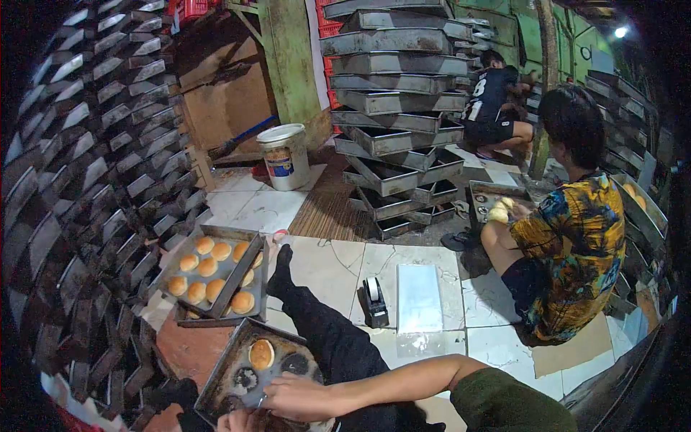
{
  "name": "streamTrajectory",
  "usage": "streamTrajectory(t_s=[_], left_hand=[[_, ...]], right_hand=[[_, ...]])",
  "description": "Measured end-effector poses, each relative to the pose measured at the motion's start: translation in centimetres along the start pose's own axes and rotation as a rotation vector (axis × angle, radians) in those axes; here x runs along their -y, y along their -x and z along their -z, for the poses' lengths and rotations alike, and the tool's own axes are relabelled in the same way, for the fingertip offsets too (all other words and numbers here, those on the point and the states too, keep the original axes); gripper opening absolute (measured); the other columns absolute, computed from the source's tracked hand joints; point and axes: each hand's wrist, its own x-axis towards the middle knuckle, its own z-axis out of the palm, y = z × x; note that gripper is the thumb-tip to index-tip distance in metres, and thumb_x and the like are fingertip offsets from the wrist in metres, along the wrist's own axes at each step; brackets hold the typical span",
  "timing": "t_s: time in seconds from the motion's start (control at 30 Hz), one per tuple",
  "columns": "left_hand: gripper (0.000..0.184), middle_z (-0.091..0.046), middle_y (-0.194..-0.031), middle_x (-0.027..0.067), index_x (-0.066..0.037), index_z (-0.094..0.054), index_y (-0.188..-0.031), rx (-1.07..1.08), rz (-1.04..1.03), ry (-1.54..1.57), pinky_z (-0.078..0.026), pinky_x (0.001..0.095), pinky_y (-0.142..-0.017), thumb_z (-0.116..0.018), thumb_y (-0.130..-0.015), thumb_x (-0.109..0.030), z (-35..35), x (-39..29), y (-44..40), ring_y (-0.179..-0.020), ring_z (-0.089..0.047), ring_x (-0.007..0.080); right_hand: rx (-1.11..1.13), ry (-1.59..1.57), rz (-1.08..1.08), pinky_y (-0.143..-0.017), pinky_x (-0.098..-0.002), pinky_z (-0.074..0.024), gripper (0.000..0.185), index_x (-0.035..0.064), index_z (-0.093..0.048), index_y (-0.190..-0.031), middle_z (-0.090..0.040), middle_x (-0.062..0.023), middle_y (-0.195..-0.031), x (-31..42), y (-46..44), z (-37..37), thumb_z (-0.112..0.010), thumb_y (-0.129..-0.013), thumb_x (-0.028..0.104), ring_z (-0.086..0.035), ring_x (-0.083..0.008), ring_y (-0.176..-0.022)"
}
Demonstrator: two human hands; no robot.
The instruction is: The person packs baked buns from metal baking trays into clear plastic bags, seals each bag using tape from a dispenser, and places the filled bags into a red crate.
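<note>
A metal tray (216, 381) lies near the bottom, with one golden bun (261, 353) and dark round marks on its surface. My right hand (299, 397) reaches over the tray's lower part, fingers closed around something I cannot make out. Beside it, at the bottom edge, my left hand (241, 421) is partly cut off by the frame, and its fingers are mostly hidden. Further up on the left, two overlapping trays (234, 283) hold several golden buns (207, 267).
Tall stacks of metal trays (392, 83) stand at the centre and left. A white bucket (283, 158) stands behind. On the floor are a tape dispenser (374, 302) and clear plastic sheets (419, 299). A person in a patterned shirt (583, 252) handles buns; another person (493, 108) squats behind.
</note>
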Motion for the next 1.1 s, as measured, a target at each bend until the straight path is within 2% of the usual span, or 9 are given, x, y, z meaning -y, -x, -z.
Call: streamTrajectory(t_s=[0.07,0.17,0.3,0.5,0.57,0.7,0.77,0.83,1.1], left_hand=[[0.015,-0.058,-0.093,0.0122,-0.004,-0.058,-0.089,0.050,0.678,1.022,-0.043,0.0408,-0.069,-0.062,-0.077,-0.010,-3.5,1.9,3.2,-0.077,-0.056,0.0256],[0.010,-0.056,-0.091,0.0150,-0.004,-0.059,-0.084,0.034,0.152,0.284,-0.042,0.0433,-0.072,-0.059,-0.077,-0.011,2.3,-0.4,-1.9,-0.081,-0.054,0.0319],[0.008,-0.054,-0.089,0.0168,-0.004,-0.058,-0.084,-0.001,0.127,0.154,-0.044,0.0401,-0.067,-0.055,-0.081,-0.010,1.6,-1.2,-1.8,-0.079,-0.054,0.0332],[0.016,-0.054,-0.096,0.0194,-0.003,-0.058,-0.095,-0.038,0.905,1.091,-0.044,0.0389,-0.064,-0.051,-0.083,-0.011,-6.9,2.5,3.6,-0.078,-0.053,0.0353],[0.049,-0.045,-0.105,0.0132,0.004,-0.041,-0.113,-0.147,1.035,1.207,-0.048,0.0334,-0.080,-0.068,-0.074,-0.010,-6.2,3.0,2.5,-0.098,-0.050,0.0245],[0.047,-0.052,-0.094,0.0093,0.000,-0.040,-0.113,0.262,0.751,0.698,-0.048,0.0336,-0.066,-0.068,-0.077,-0.011,-7.1,1.7,4.1,-0.075,-0.055,0.0204],[0.041,-0.056,-0.090,0.0129,0.001,-0.053,-0.097,-0.009,0.475,0.257,-0.048,0.0325,-0.064,-0.073,-0.071,-0.022,-3.8,0.0,1.0,-0.078,-0.056,0.0214],[0.023,-0.058,-0.096,0.0031,-0.010,-0.068,-0.082,0.091,0.920,0.603,-0.043,0.0347,-0.081,-0.070,-0.069,-0.028,-2.2,-0.6,-0.9,-0.093,-0.053,0.0219],[0.028,-0.051,-0.105,0.0054,-0.008,-0.064,-0.083,0.374,1.125,0.619,-0.027,0.0438,-0.083,-0.052,-0.075,-0.032,-1.0,-0.4,-2.9,-0.103,-0.040,0.0261]], right_hand=[[-0.003,-0.098,-0.018,-0.073,-0.0397,-0.0386,0.018,0.0038,-0.057,-0.086,-0.054,-0.0112,-0.088,-0.1,0.0,0.4,-0.054,-0.082,0.021,-0.052,-0.0280,-0.089],[0.022,-0.228,-0.051,-0.072,-0.0397,-0.0381,0.020,0.0032,-0.057,-0.085,-0.054,-0.0118,-0.087,-0.3,0.0,0.4,-0.054,-0.083,0.023,-0.051,-0.0286,-0.090],[0.021,-0.223,-0.051,-0.072,-0.0412,-0.0384,0.023,0.0017,-0.056,-0.086,-0.053,-0.0131,-0.085,-0.7,-0.1,-0.2,-0.054,-0.084,0.024,-0.051,-0.0306,-0.088],[-0.059,-0.682,-0.217,-0.071,-0.0431,-0.0443,0.025,0.0045,-0.049,-0.104,-0.056,-0.0188,-0.084,-1.1,-0.6,-0.9,-0.054,-0.084,0.020,-0.056,-0.0360,-0.081],[-0.066,-0.717,-0.239,-0.070,-0.0362,-0.0446,0.024,0.0059,-0.048,-0.108,-0.058,-0.0143,-0.084,-1.8,-0.9,-2.0,-0.051,-0.085,0.013,-0.057,-0.0253,-0.080],[-0.110,-0.723,-0.176,-0.068,-0.0315,-0.0452,0.023,0.0040,-0.054,-0.106,-0.058,-0.0110,-0.086,-1.2,-1.0,-2.8,-0.049,-0.084,0.007,-0.056,-0.0170,-0.076],[-0.124,-0.546,-0.090,-0.069,-0.0339,-0.0446,0.023,0.0031,-0.056,-0.106,-0.056,-0.0124,-0.085,-0.3,-0.7,-2.2,-0.052,-0.084,0.008,-0.055,-0.0226,-0.075],[-0.115,-0.308,-0.005,-0.072,-0.0369,-0.0425,0.025,0.0028,-0.056,-0.106,-0.054,-0.0136,-0.085,1.4,-0.9,-0.6,-0.056,-0.082,0.011,-0.051,-0.0289,-0.078],[-0.204,0.250,0.189,-0.076,-0.0427,-0.0393,0.030,-0.0029,-0.056,-0.089,-0.049,-0.0175,-0.091,2.7,-1.4,-1.5,-0.057,-0.060,0.002,-0.048,-0.0360,-0.092]])
